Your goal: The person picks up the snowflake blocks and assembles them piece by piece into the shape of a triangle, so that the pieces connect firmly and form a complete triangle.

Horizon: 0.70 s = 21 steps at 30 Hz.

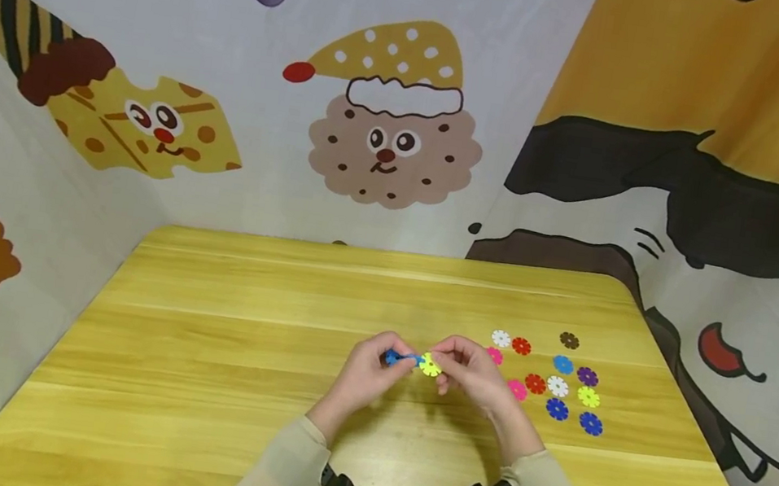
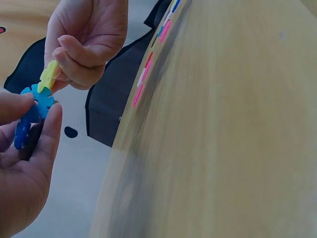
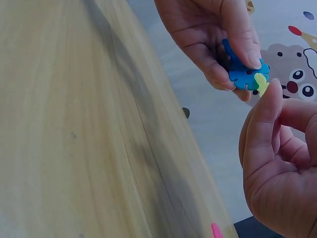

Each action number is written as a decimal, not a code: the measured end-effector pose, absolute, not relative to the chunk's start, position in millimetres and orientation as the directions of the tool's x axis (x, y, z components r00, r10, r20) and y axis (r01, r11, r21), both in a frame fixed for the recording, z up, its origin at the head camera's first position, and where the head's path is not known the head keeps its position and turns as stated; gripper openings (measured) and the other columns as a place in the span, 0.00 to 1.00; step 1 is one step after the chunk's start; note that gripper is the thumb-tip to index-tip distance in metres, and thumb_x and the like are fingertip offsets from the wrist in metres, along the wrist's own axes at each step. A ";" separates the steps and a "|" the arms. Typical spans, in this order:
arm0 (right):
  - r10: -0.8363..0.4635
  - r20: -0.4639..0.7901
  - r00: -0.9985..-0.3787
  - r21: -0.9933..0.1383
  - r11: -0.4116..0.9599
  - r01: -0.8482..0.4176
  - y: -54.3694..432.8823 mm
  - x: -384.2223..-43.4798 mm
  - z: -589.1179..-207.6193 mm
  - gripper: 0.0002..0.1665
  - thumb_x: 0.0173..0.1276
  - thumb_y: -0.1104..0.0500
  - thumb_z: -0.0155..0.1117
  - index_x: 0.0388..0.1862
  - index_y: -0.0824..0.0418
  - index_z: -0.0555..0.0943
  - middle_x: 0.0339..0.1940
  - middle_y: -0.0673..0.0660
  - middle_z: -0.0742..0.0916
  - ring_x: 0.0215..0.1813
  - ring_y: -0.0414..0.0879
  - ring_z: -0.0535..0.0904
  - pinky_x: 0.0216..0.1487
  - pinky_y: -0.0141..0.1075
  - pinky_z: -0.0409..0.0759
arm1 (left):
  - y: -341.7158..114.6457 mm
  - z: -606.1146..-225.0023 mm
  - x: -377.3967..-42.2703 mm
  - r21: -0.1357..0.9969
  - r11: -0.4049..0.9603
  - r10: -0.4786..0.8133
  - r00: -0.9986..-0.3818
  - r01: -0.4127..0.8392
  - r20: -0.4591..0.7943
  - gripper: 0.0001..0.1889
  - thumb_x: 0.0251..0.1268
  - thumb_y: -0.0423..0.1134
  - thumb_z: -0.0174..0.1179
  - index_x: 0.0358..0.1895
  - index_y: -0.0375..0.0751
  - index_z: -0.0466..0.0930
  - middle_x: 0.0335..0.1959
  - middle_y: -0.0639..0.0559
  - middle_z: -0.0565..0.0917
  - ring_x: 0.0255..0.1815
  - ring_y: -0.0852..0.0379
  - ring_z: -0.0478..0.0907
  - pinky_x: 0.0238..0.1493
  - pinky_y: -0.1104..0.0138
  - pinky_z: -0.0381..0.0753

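Note:
Over the middle of the table, my left hand (image 1: 367,370) pinches a light blue notched snowflake disc (image 2: 43,102) between thumb and fingers. A darker blue disc (image 2: 21,133) is joined to it on the palm side. Opposite, my right hand (image 1: 477,376) holds a yellow-green disc (image 1: 429,365) by its edge with thumb and forefinger. The yellow-green disc's far edge meets the light blue disc's rim at an angle, as the right wrist view shows. Part of the darker blue disc is hidden behind my left fingers.
Several loose discs lie on the wooden table (image 1: 211,359) to the right of my hands, among them a red disc (image 1: 521,346), a brown disc (image 1: 569,341), a purple disc (image 1: 588,377) and a dark blue disc (image 1: 591,424). Behind the table hangs a cartoon-printed cloth (image 1: 268,153).

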State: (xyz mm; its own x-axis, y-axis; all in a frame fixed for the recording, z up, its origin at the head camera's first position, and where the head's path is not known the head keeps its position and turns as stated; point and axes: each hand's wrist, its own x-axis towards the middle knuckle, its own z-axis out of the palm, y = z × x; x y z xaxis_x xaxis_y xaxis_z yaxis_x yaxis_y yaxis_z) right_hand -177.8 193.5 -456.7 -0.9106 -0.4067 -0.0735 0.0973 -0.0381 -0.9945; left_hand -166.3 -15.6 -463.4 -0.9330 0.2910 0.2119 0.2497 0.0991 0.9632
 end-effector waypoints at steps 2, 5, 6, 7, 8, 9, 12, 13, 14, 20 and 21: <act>-0.406 -0.070 -0.911 -0.995 -0.042 0.096 193.0 -177.5 -457.1 0.12 0.73 0.64 0.60 0.47 0.75 0.75 0.32 0.56 0.80 0.27 0.40 0.78 0.29 0.30 0.82 | -14.5 -461.0 -165.3 0.967 0.098 0.288 -0.937 0.234 0.198 0.03 0.66 0.26 0.63 0.34 0.30 0.79 0.36 0.43 0.85 0.36 0.49 0.81 0.35 0.72 0.78; -0.408 -0.053 -0.911 -0.996 -0.043 0.077 191.3 -176.7 -458.4 0.13 0.73 0.66 0.59 0.47 0.78 0.74 0.32 0.56 0.80 0.26 0.40 0.78 0.29 0.30 0.82 | -13.4 -448.1 -158.3 0.968 0.098 0.272 -0.942 0.232 0.198 0.04 0.64 0.23 0.62 0.31 0.27 0.78 0.35 0.40 0.85 0.36 0.50 0.80 0.36 0.71 0.79; -0.407 -0.048 -0.912 -0.996 -0.043 0.072 190.6 -176.3 -458.7 0.13 0.73 0.66 0.59 0.47 0.79 0.74 0.31 0.56 0.81 0.26 0.40 0.78 0.28 0.30 0.82 | -13.2 -444.2 -156.0 0.966 0.100 0.266 -0.942 0.239 0.205 0.04 0.64 0.23 0.62 0.31 0.27 0.78 0.34 0.40 0.85 0.35 0.51 0.80 0.36 0.70 0.79; -0.405 -0.043 -0.913 -0.997 -0.043 0.066 189.9 -176.2 -459.6 0.14 0.73 0.67 0.58 0.47 0.80 0.73 0.31 0.56 0.80 0.26 0.40 0.78 0.28 0.30 0.82 | -13.1 -441.0 -154.3 0.965 0.104 0.263 -0.942 0.241 0.207 0.05 0.63 0.22 0.62 0.30 0.27 0.78 0.34 0.40 0.85 0.35 0.51 0.79 0.37 0.70 0.79; -0.402 -0.036 -0.915 -0.997 -0.042 0.058 189.1 -176.0 -460.1 0.14 0.73 0.67 0.58 0.47 0.81 0.72 0.31 0.56 0.80 0.26 0.40 0.78 0.28 0.30 0.82 | -13.0 -442.6 -154.9 0.965 0.104 0.260 -0.943 0.242 0.209 0.05 0.63 0.22 0.62 0.30 0.27 0.78 0.33 0.39 0.85 0.35 0.52 0.79 0.37 0.69 0.79; -0.398 -0.034 -0.917 -0.998 -0.041 0.055 188.2 -175.7 -460.6 0.14 0.73 0.68 0.58 0.47 0.82 0.72 0.31 0.56 0.80 0.26 0.40 0.78 0.28 0.30 0.82 | -13.1 -445.3 -155.7 0.965 0.096 0.259 -0.942 0.244 0.213 0.05 0.63 0.22 0.62 0.29 0.27 0.78 0.33 0.40 0.85 0.35 0.53 0.79 0.37 0.69 0.79; -0.377 -0.045 -0.925 -0.998 -0.026 0.060 186.1 -175.3 -461.2 0.13 0.73 0.67 0.59 0.47 0.80 0.73 0.30 0.56 0.80 0.26 0.40 0.78 0.28 0.30 0.82 | -14.1 -461.1 -162.4 0.970 0.087 0.262 -0.945 0.227 0.197 0.04 0.64 0.25 0.63 0.30 0.31 0.79 0.34 0.43 0.85 0.35 0.54 0.79 0.38 0.69 0.80; -0.368 -0.052 -0.928 -0.998 -0.019 0.063 185.4 -175.3 -461.4 0.13 0.73 0.67 0.59 0.47 0.80 0.74 0.31 0.56 0.80 0.27 0.40 0.77 0.28 0.30 0.82 | -14.5 -466.1 -164.7 0.972 0.090 0.263 -0.947 0.217 0.187 0.04 0.64 0.26 0.64 0.32 0.32 0.80 0.34 0.44 0.85 0.36 0.54 0.79 0.38 0.69 0.80; -0.360 -0.058 -0.931 -0.998 -0.009 0.066 184.8 -175.2 -461.2 0.13 0.72 0.66 0.60 0.47 0.78 0.75 0.31 0.56 0.80 0.27 0.40 0.77 0.29 0.30 0.82 | -15.1 -470.4 -166.5 0.973 0.090 0.261 -0.947 0.214 0.184 0.03 0.64 0.28 0.65 0.34 0.33 0.81 0.35 0.46 0.85 0.36 0.55 0.79 0.38 0.69 0.80; -0.312 -0.086 -0.946 -0.996 0.027 0.081 183.7 -176.1 -463.8 0.13 0.71 0.65 0.62 0.47 0.75 0.75 0.30 0.55 0.80 0.28 0.41 0.76 0.30 0.29 0.80 | -19.0 -470.1 -164.9 0.956 0.147 0.288 -0.936 0.253 0.203 0.15 0.55 0.37 0.75 0.46 0.42 0.85 0.44 0.51 0.85 0.44 0.56 0.80 0.47 0.66 0.81; -0.306 -0.086 -0.948 -0.996 0.025 0.082 183.6 -176.1 -464.4 0.13 0.71 0.66 0.62 0.47 0.75 0.74 0.30 0.55 0.80 0.28 0.41 0.76 0.30 0.29 0.80 | -19.3 -470.1 -164.8 0.951 0.160 0.294 -0.932 0.265 0.210 0.17 0.53 0.37 0.76 0.46 0.43 0.85 0.45 0.52 0.85 0.45 0.56 0.80 0.48 0.65 0.81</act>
